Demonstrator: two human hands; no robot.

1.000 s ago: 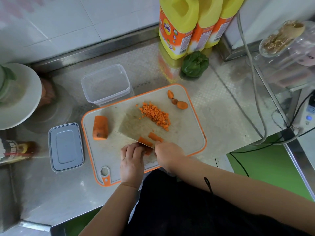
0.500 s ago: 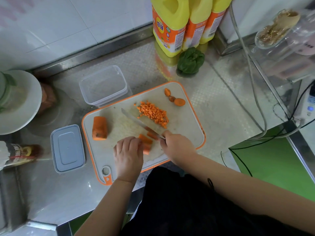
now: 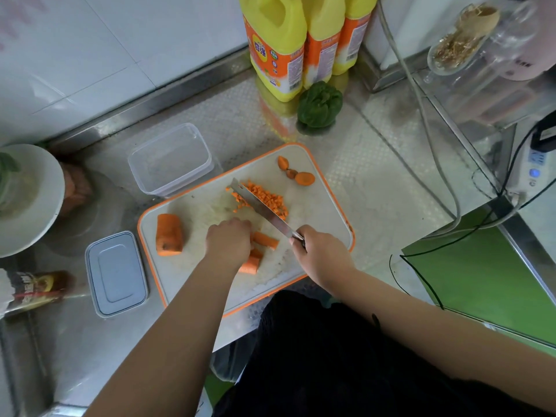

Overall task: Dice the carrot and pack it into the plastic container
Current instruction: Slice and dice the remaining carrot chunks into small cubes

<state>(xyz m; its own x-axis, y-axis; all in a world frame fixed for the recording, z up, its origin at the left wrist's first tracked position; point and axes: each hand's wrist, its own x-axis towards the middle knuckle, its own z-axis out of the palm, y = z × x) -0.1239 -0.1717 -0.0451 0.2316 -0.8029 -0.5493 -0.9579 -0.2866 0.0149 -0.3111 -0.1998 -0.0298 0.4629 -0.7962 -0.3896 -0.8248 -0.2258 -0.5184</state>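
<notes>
On the orange-rimmed cutting board (image 3: 319,227) lies a pile of diced carrot (image 3: 267,200). My right hand (image 3: 322,251) grips a knife (image 3: 264,210) whose blade lies against the dice pile. My left hand (image 3: 230,240), fingers curled, rests on carrot sticks (image 3: 261,246) near the board's front. A thick carrot chunk (image 3: 169,234) lies at the board's left end, and carrot end scraps (image 3: 296,173) at its far right corner. The clear plastic container (image 3: 170,159) stands empty behind the board; its lid (image 3: 115,272) lies to the left.
Yellow oil jugs (image 3: 298,40) and a green pepper (image 3: 319,104) stand at the back. A white bowl (image 3: 27,200) and a sauce bottle (image 3: 36,288) sit at the left. Cables (image 3: 421,121) cross the steel counter (image 3: 376,176) at the right, beside a glass shelf (image 3: 493,94).
The knife has swung from beside the carrot sticks up and right to the dice pile. My left hand has shifted slightly forward over the sticks. The camera view has shifted.
</notes>
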